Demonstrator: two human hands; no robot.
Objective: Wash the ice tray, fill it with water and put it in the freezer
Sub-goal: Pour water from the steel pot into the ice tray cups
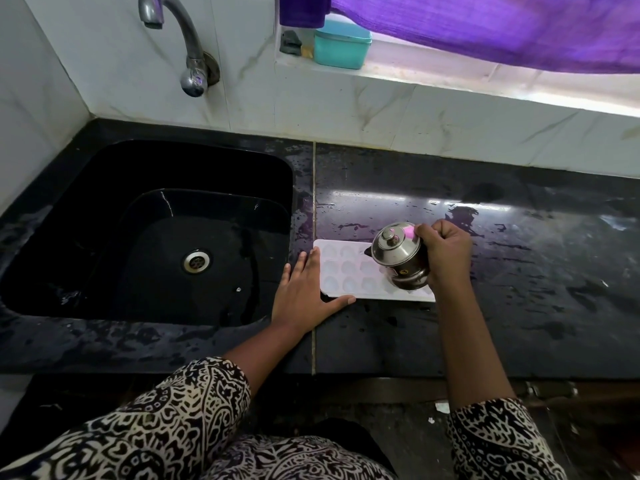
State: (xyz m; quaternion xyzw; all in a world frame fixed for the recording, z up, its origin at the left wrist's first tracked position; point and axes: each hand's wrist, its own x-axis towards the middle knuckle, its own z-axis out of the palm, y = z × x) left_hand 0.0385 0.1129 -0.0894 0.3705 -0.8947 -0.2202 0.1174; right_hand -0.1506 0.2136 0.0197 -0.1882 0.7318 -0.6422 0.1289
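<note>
A white ice tray (pixel 349 270) with rounded cavities lies flat on the black counter, just right of the sink. My left hand (pixel 304 294) rests flat against the tray's left end, fingers straight, thumb along its near edge. My right hand (pixel 445 252) grips a small lidded steel pot (pixel 398 256) and holds it tilted over the right part of the tray, spout toward the cavities. The pot hides the tray's right cavities. I cannot tell whether water is flowing.
A black sink (pixel 145 233) with a metal drain (pixel 196 260) sits at the left under a steel tap (pixel 187 46). The wet counter (pixel 519 271) stretches right. A teal box (pixel 342 45) stands on the window ledge below a purple curtain (pixel 485 26).
</note>
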